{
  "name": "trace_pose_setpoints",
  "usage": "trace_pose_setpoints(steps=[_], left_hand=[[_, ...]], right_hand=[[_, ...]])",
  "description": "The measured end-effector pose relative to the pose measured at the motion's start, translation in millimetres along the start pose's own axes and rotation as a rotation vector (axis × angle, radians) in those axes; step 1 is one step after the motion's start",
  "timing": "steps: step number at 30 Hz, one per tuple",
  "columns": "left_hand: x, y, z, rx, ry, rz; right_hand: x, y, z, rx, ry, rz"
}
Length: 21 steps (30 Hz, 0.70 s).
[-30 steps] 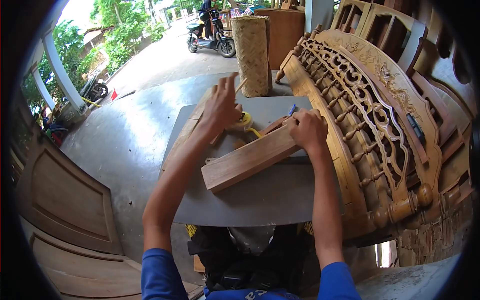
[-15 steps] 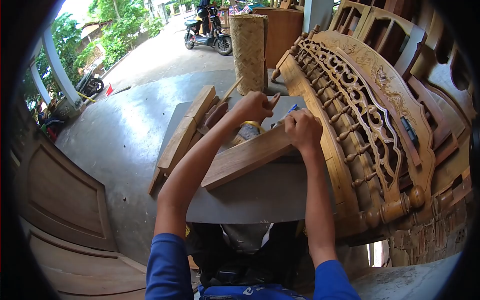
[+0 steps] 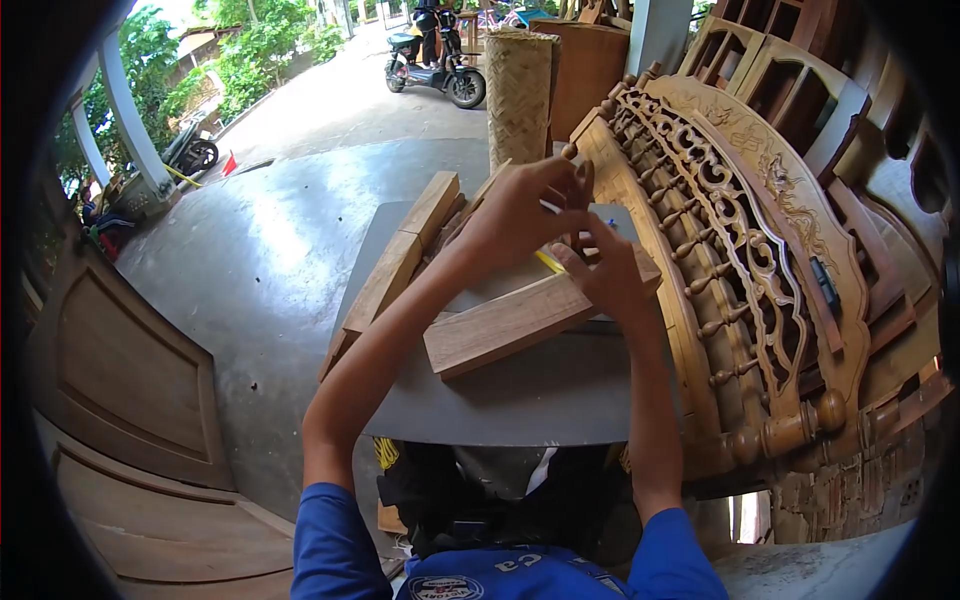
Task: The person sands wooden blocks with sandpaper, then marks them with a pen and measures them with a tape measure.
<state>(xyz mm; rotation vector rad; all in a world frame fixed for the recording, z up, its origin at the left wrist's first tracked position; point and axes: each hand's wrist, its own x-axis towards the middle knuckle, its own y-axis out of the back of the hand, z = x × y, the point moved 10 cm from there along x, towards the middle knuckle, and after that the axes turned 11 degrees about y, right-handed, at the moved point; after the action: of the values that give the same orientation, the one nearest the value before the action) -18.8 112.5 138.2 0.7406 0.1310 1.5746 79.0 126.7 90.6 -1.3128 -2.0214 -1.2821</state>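
My left hand is raised over the far part of the small grey table, its fingers curled in close to my right hand. Whatever they may hold is hidden. My right hand is above the right end of a thick wooden block, thumb and forefinger bent and apart, the fingertips close to the left ones. That block lies at a slant across the table. Something yellow shows partly behind the hands, and a small bit of blue beyond them.
Long wooden pieces lie along the table's left side. A carved wooden headboard leans at the right. A woven bamboo roll stands behind the table. Wooden panels lie at left. A parked scooter and a person are farther back.
My right hand has come off the block's end and turned toward my left hand. My left hand has moved right, so the two now meet above the block. The view has shifted slightly.
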Motion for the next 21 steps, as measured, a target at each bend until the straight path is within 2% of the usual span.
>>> trace_pose_setpoints(steps=[1,4,5,6,8,11,12,15,16,18,19,21], left_hand=[[-9.7,-0.4,9.7,-0.004,-0.036,-0.003],[-49.8,4.9,13.4,0.021,-0.045,0.023],[-68.7,6.5,7.0,0.174,-0.016,0.043],[-87.3,9.3,-1.4,0.327,0.011,0.065],[-113.2,12.7,-26.8,0.583,0.020,0.144],[-129.0,-3.5,-99.0,0.580,0.314,0.004],[-127.4,-4.4,-99.3,0.566,0.318,-0.019],[-127.9,-5.6,-96.5,0.534,0.332,-0.040],[-127.8,-5.3,-95.8,0.532,0.316,-0.020],[-129.1,-3.8,-97.7,0.534,0.302,-0.005],[-129.5,-4.8,-99.3,0.535,0.307,-0.007],[-127.6,-5.6,-98.4,0.536,0.299,-0.004]], right_hand=[[0.3,-7.0,1.9,-0.014,-0.042,-0.095],[3.8,9.7,1.5,-0.089,0.013,-0.117],[5.2,27.1,5.8,-0.046,-0.048,-0.050],[7.0,44.9,5.0,0.003,0.040,0.004],[7.1,76.2,0.3,-0.192,0.101,0.058],[-18.8,48.4,5.2,-0.368,0.029,-0.165],[-28.9,35.5,5.9,-0.395,-0.004,-0.250],[-32.3,48.7,-14.7,-0.117,-0.048,-0.199],[-26.8,57.1,-19.0,-0.215,0.099,-0.130],[-17.7,65.5,-17.9,-0.447,0.185,0.003],[-27.0,60.6,13.4,-0.489,-0.093,-0.064],[-36.3,39.0,-0.4,-0.338,0.004,-0.108]])
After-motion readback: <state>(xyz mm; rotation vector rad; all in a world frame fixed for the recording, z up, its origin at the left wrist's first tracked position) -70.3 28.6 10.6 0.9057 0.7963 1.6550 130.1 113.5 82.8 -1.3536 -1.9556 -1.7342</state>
